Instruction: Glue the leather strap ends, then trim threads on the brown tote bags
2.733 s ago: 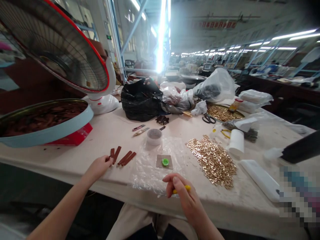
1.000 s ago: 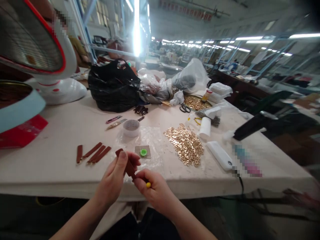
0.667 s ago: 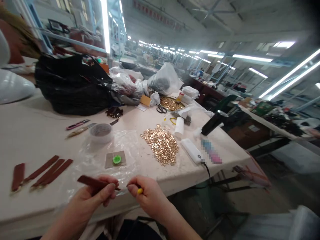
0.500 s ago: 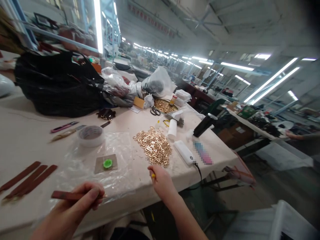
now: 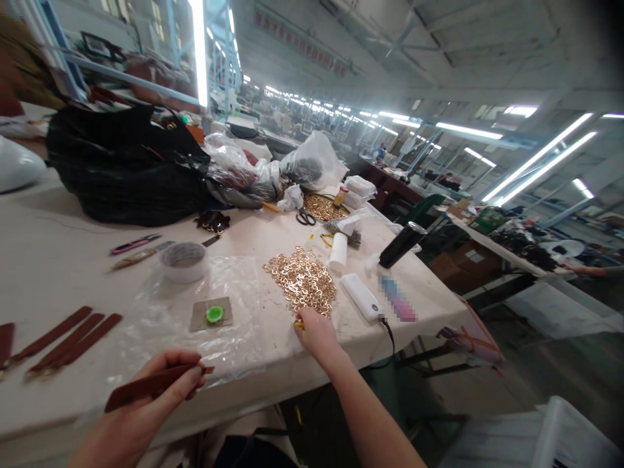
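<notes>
Near the table's front edge, my left hand (image 5: 160, 396) pinches a brown strap (image 5: 146, 388) between thumb and fingers, its narrow end sticking out past the fingertips. My right hand (image 5: 316, 333) is closed at the near edge of a pile of gold rings (image 5: 305, 279); a small yellow thing shows at its fingertips, too small to name. Several brown straps (image 5: 73, 338) lie at the left. A green dish (image 5: 214, 314) rests on a grey square plate (image 5: 197, 318), on clear plastic film (image 5: 244, 286), between the straps and the pile.
A tape roll (image 5: 183, 262), a cutter (image 5: 134, 244), scissors (image 5: 305, 217), a white cylinder (image 5: 338, 252), a white device (image 5: 361, 296) with a cable and a black bottle (image 5: 402, 244) lie around. A big black bag (image 5: 127, 169) stands behind. A person's hand (image 5: 578, 268) shows far right.
My right hand has moved slightly up to the rings' near edge. The strap in my left hand has turned, showing its broad face. The view has shifted a little.
</notes>
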The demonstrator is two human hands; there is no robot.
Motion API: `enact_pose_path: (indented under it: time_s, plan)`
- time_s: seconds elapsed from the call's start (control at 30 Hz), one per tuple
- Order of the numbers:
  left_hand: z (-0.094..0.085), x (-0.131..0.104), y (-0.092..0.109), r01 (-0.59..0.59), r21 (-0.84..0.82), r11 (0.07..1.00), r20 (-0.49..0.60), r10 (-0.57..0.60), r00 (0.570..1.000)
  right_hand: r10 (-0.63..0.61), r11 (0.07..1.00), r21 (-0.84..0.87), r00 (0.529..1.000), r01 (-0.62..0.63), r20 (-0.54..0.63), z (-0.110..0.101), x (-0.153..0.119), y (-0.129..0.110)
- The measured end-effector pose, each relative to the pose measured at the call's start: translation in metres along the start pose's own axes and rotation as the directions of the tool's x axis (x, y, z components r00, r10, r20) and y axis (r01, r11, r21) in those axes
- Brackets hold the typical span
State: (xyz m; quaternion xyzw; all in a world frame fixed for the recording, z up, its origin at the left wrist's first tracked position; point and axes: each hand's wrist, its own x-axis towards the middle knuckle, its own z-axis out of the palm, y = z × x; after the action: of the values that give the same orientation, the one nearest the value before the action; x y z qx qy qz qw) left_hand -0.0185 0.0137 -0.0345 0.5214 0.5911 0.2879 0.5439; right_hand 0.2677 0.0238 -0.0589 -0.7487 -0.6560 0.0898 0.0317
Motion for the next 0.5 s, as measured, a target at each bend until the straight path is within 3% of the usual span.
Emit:
enact_pose_path:
  time_s: [0.23, 0.33, 0.37, 0.43, 0.5]
  plan:
    - [0.007, -0.003, 0.015, -0.048, -0.027, 0.998, 0.077, 0.050, 0.996, -0.038, 0.995, 0.092, 0.999, 0.036, 0.020, -0.010, 0.003, 0.001]
    - [0.011, -0.012, 0.024, -0.096, -0.020, 0.995, 0.045, 0.097, 0.994, -0.104, 0.939, 0.328, 0.994, 0.103, -0.013, -0.021, -0.012, -0.012]
    - [0.013, -0.016, 0.029, -0.109, -0.032, 0.994, 0.016, 0.109, 0.994, -0.127, 0.865, 0.486, 0.992, 0.119, -0.017, -0.024, -0.018, -0.019]
    - [0.018, -0.023, 0.039, -0.135, -0.083, 0.987, -0.046, 0.132, 0.990, -0.176, 0.597, 0.795, 0.984, 0.106, 0.001, -0.030, -0.030, -0.035]
    - [0.023, -0.028, 0.049, -0.166, -0.142, 0.976, -0.078, 0.156, 0.985, -0.226, 0.340, 0.940, 0.973, 0.033, 0.048, -0.035, -0.039, -0.053]
